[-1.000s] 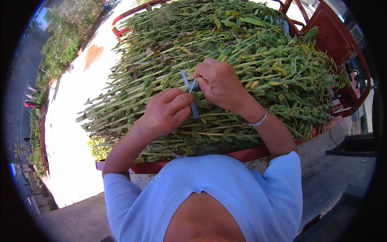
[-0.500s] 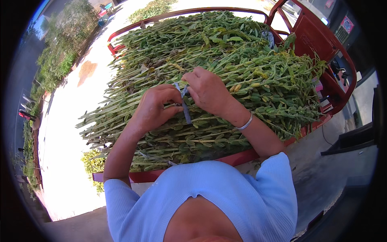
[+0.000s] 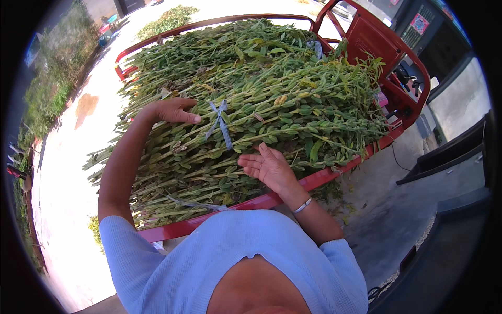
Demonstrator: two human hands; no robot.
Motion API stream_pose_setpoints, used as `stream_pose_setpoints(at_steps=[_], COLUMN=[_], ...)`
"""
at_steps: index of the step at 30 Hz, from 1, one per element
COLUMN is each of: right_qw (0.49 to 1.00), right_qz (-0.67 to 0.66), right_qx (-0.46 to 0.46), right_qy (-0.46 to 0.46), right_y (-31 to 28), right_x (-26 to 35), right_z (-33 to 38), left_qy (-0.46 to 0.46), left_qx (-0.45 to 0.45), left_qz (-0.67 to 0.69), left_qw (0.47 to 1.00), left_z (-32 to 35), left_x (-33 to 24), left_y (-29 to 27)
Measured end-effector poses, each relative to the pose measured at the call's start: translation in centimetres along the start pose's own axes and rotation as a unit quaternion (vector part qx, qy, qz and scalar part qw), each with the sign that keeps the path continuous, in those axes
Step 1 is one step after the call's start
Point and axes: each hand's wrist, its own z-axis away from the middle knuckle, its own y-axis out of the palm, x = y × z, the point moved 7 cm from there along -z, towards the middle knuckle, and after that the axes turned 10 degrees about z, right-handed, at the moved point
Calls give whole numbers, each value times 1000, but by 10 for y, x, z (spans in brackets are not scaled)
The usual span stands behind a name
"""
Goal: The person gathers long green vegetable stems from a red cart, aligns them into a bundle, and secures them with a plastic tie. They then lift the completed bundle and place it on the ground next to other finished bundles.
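Note:
A bundle of green, pod-bearing stalks (image 3: 293,107) lies across a red cart bed, bound round by a blue-grey cloth strip (image 3: 224,131) tied in a knot with loose ends. On the bundle's far side, left of the knot, my left hand (image 3: 175,111) rests with thumb and fingers apart; some fingertips are hard to make out. My right hand (image 3: 269,170), a metal bangle at its wrist, is below and right of the strip at the bundle's near side. Its palm faces up and its fingers are spread, holding nothing.
More stalks fill the cart, framed by a red rail (image 3: 219,20) and a red front panel (image 3: 374,39). Another pale strip (image 3: 196,203) lies over stalks near me. A dark trough-like object (image 3: 444,152) stands at right, and bushes (image 3: 52,68) line the left.
Both hands have let go of the strip, now knotted. My left hand moved left; my right hand came down toward me and opened. The view shifted, moving the cart leftward in the picture.

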Motion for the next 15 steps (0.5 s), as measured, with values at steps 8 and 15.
stream_pose_setpoints(at_steps=[8,15], right_qw=[999,991], right_qz=[-42,-124], right_qx=[-24,31], right_qy=[1,-28], right_y=[12,33], right_x=[1,4], right_z=[-14,-5], left_qy=[26,15], left_qx=[-5,-213], left_qz=[-23,-231], left_qw=[999,949], left_z=[-4,96], left_x=[-19,-121], left_y=[3,29])
